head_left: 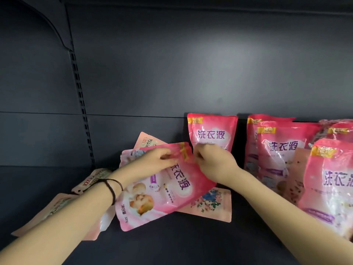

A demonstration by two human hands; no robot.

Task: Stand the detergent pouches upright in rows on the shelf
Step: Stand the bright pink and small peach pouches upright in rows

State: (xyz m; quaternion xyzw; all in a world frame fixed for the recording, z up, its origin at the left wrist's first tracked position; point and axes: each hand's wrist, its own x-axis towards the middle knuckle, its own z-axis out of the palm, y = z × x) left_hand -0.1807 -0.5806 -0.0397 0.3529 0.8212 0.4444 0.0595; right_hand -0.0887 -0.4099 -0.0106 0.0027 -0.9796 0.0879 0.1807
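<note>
Detergent pouch [164,188], pink, sits in the middle of the frame. It is tilted with its top toward the upper right and lies across other pouches, among them a floral pouch [210,205] flat beneath it. The left hand [152,161] pinches its top edge near the yellow corner. The right hand [214,161] has its fingers curled at the pouch's upper right edge and seems to grip it there too, though the fingertips are hidden.

Just behind the hands an upright pouch [212,131] leans against the back panel [172,73]. More standing pouches [277,150] fill the right side of the shelf [172,243], and several flat pouches [57,207] lie at lower left.

The step in hand looks like raising the detergent pouch onto its base. To do it well:

- Keep both grips on the top seam and swing the bottom down and forward until the gusset spreads flat on the shelf.
- Plant it directly in front of the upright pouch, label facing out, so a row forms.
- These soft, liquid-filled bags probably sag, so press the base down and steady the top before letting go.
- Watch that the lifted bag does not drag the floral one along or knock its neighbour behind.
</note>
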